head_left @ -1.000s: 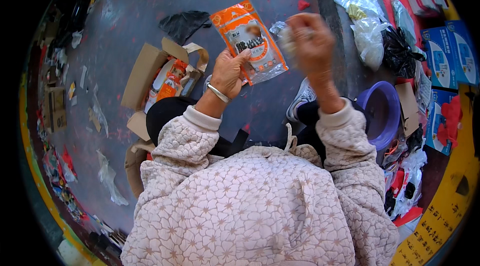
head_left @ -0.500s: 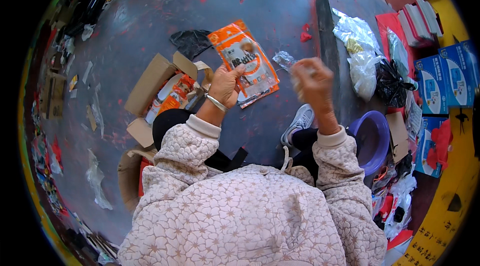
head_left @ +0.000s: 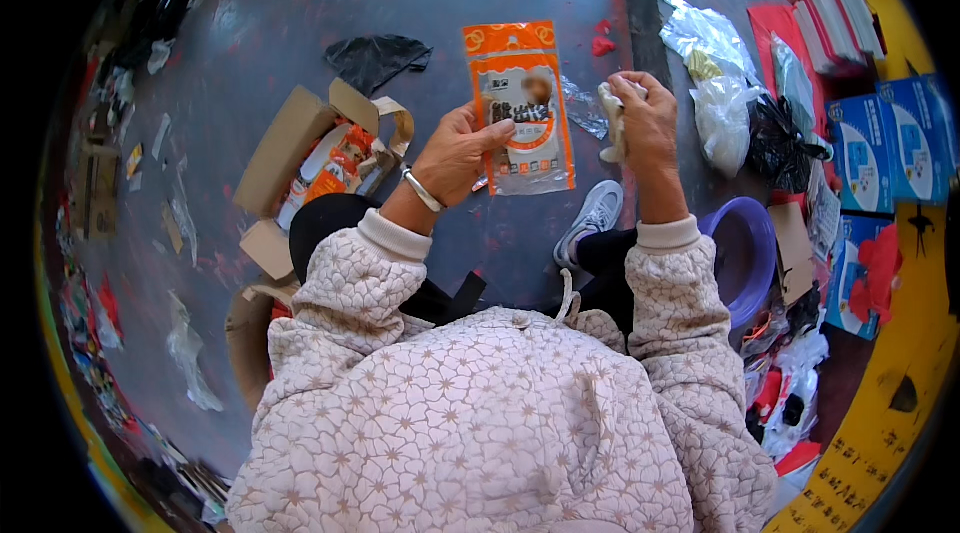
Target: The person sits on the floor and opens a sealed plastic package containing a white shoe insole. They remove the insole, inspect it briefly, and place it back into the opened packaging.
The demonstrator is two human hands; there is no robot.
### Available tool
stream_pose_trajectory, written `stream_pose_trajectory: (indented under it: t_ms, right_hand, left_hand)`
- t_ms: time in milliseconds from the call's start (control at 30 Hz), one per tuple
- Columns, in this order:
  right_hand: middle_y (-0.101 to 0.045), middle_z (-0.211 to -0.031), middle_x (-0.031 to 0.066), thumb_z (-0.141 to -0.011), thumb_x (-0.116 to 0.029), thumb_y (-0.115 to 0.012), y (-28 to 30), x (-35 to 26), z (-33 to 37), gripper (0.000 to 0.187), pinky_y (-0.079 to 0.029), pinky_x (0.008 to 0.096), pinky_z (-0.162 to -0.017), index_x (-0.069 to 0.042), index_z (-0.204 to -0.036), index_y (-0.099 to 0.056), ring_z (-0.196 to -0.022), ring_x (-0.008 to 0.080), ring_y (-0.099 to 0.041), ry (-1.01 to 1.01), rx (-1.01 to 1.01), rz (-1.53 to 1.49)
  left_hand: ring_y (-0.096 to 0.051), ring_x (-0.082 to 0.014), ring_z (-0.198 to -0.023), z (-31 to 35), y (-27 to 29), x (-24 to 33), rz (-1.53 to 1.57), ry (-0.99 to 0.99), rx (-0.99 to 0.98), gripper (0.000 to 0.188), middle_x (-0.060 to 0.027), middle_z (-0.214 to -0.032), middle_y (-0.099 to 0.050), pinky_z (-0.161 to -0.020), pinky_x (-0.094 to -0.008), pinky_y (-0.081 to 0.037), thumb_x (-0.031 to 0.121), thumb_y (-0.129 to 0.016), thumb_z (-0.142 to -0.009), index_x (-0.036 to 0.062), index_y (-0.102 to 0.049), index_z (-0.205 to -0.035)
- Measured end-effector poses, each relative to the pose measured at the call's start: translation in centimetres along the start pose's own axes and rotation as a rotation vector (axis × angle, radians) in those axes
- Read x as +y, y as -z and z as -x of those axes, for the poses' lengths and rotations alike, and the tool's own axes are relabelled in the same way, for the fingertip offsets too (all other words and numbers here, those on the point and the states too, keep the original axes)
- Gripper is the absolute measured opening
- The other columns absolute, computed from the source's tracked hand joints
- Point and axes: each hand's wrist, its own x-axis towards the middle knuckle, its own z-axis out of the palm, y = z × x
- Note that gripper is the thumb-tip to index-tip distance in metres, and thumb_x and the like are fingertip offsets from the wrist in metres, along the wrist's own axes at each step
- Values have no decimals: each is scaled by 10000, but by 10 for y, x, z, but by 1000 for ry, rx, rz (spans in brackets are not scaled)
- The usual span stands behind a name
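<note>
My left hand grips an orange, partly see-through plastic pouch by its left edge, thumb across the front. The pouch hangs upright and looks flat. To its right, my right hand is closed on a crumpled off-white cloth, held apart from the pouch. Behind the pouch, a piece of crumpled clear plastic lies on the floor. Left of my left hand stands an open cardboard box with orange-and-white packets inside.
A purple basin stands beside my right leg. White plastic bags and a black bag lie at the right, near blue boxes. A black plastic sheet lies ahead. Scraps litter the left floor.
The pouch has swung from tilted to nearly upright and moved slightly right; only one pouch face shows now. My right hand, blurred before, is steadier and the cloth shows clearly.
</note>
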Motion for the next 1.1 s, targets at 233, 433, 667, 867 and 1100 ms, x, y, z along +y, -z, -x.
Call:
stream_pose_trajectory:
  t_ms: [233,433,667,867,1100]
  right_hand:
    - [-596,-714,30,-840,-186,-596,-9,-23,16,188,-434,195,-512,1,-856,-606,-597,60,-540,-149,-270,-100]
    - [-595,-703,35,-820,-159,-614,-14,-28,23,172,-453,214,-529,11,-843,-600,-615,69,-557,8,-192,55]
    - [-589,-767,114,-791,-102,-605,-33,-45,32,93,-479,299,-590,-13,-815,-591,-671,194,-609,932,36,351]
    - [-597,-725,140,-759,-109,-607,12,-22,-40,112,-481,312,-602,-10,-809,-621,-664,238,-614,379,113,391]
    - [-583,-708,121,-756,-108,-607,4,-59,7,72,-454,321,-600,-39,-779,-606,-636,270,-588,537,44,270]
  left_hand:
    - [-632,-153,-823,-5,9,-7,-75,9,-25,278,-111,-975,-614,-683,-265,-544,165,-531,-889,-28,-490,-1086]
    - [-615,-112,-735,-1,7,-7,58,59,-16,273,-84,-919,-625,-636,-246,-523,229,-452,-926,-6,-510,-1052]
    - [-584,-95,-789,-2,5,-14,-286,45,-174,253,-57,-951,-610,-698,-241,-492,167,-462,-922,-18,-512,-1087]
    - [-568,-85,-792,1,4,-12,-428,87,-321,250,-26,-951,-609,-681,-230,-485,158,-490,-917,-17,-539,-1089]
    - [-564,-105,-725,-1,12,-14,-726,128,-385,216,-13,-880,-606,-615,-252,-482,159,-485,-900,12,-577,-1029]
